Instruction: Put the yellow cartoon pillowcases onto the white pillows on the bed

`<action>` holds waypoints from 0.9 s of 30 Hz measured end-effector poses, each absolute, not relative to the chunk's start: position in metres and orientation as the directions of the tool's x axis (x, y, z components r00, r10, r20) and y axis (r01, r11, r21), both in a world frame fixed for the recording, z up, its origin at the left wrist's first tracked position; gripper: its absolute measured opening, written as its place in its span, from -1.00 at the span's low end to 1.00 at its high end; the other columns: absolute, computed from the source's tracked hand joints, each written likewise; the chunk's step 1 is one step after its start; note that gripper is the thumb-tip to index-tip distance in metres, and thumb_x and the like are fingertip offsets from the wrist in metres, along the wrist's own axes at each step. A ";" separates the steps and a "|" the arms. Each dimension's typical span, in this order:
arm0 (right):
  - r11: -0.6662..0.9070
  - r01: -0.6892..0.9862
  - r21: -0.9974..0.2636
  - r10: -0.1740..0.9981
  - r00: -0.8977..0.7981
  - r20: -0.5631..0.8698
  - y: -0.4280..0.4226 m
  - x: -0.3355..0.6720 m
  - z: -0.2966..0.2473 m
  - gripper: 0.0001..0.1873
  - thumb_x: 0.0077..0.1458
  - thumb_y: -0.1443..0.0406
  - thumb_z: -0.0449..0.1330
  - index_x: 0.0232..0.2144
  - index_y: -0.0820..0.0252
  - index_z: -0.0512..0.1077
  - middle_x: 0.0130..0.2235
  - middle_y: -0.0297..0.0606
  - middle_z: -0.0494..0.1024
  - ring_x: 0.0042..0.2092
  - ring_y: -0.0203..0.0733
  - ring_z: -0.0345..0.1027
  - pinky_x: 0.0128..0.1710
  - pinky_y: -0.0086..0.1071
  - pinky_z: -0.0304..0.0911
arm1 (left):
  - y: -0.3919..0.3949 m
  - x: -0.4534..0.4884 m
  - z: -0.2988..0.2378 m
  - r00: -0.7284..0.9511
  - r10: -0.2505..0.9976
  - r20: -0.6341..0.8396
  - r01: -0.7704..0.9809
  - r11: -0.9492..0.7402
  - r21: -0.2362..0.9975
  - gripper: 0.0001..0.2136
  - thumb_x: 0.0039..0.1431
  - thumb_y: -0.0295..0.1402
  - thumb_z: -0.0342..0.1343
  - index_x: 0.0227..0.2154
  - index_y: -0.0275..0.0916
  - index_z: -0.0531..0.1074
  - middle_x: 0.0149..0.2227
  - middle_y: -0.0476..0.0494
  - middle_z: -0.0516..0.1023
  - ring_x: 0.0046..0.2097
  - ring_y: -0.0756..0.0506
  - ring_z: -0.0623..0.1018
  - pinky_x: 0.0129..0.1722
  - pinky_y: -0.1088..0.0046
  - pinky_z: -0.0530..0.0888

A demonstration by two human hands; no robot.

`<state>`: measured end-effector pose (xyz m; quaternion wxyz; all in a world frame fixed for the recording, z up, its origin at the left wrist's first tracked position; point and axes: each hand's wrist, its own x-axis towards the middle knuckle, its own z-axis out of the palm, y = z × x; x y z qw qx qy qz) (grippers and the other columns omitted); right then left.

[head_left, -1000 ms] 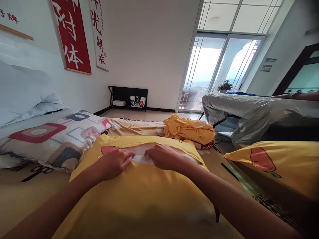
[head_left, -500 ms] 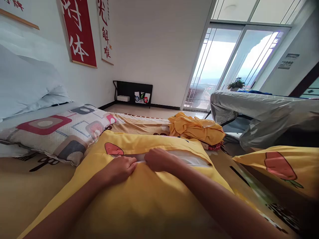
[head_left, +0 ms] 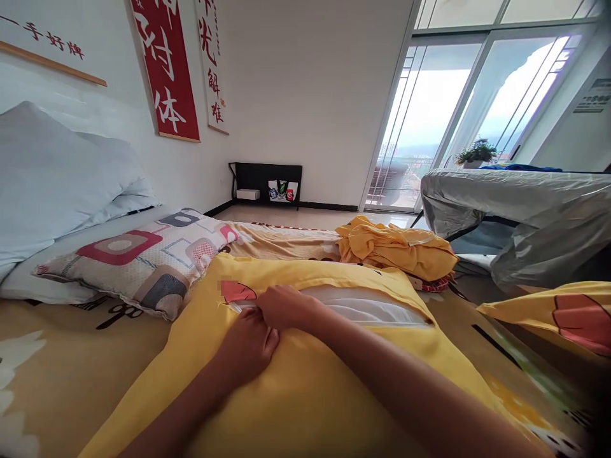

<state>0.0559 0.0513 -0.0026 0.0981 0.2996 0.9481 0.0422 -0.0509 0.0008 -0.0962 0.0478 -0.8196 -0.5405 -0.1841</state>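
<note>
A yellow pillowcase point(head_left: 305, 388) with a carrot print lies before me, its long opening gaping to show a white inner pillow point(head_left: 370, 305). At the left end of this opening, my left hand point(head_left: 252, 343) is closed on the lower edge of the pillowcase. My right hand point(head_left: 290, 306) is closed right beside it, fingers pinched at the opening and touching or nearly touching the left. What lies between the right fingertips is hidden; it may be cloth edge or a zip. To the right of both hands the opening stays wide.
On the left lie a patterned pillow point(head_left: 153, 264) and white pillows point(head_left: 62, 184). A crumpled yellow cloth point(head_left: 396, 248) sits beyond the pillowcase. Another yellow piece with a carrot print point(head_left: 554, 312) is at right. A plastic-covered table point(head_left: 520, 194) stands behind, near the window.
My right hand has moved left along the opening, next to my left hand. The opening's right part now shows more white. My left hand has turned and curled closed; the view has shifted slightly.
</note>
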 end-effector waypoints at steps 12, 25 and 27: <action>0.820 0.569 0.057 0.572 -0.812 -0.117 0.047 0.099 -0.015 -0.71 0.16 0.36 -0.04 -0.28 0.23 0.49 -0.29 -0.11 0.59 -0.32 -0.12 0.45 -0.44 -0.38 0.10 | -0.014 -0.051 -0.098 0.333 0.844 0.421 0.846 -0.464 0.261 -0.72 0.31 -0.40 -0.22 -0.22 -0.23 0.43 -0.15 -0.17 0.56 -0.14 -0.16 0.49 -0.06 0.16 0.34; 0.525 0.849 -0.062 0.824 -0.526 -0.212 0.066 0.236 0.006 -0.73 0.09 0.31 0.01 -0.53 0.14 0.47 -0.49 -0.30 0.47 -0.44 -0.26 0.22 -0.44 -0.40 0.00 | -0.019 -0.051 -0.105 0.312 0.790 0.528 0.813 -0.509 0.281 -0.66 0.29 -0.41 -0.20 0.03 -0.26 0.37 0.00 -0.21 0.52 -0.01 -0.17 0.47 0.01 0.16 0.33; 0.479 0.876 -0.053 0.842 -0.476 -0.255 0.067 0.254 0.002 -0.70 0.09 0.30 0.00 -0.57 0.15 0.46 -0.53 -0.29 0.45 -0.47 -0.26 0.19 -0.46 -0.39 -0.02 | -0.020 -0.051 -0.106 0.317 0.775 0.547 0.810 -0.521 0.269 -0.64 0.28 -0.42 -0.20 0.05 -0.27 0.36 0.01 -0.22 0.51 0.01 -0.17 0.47 0.01 0.15 0.34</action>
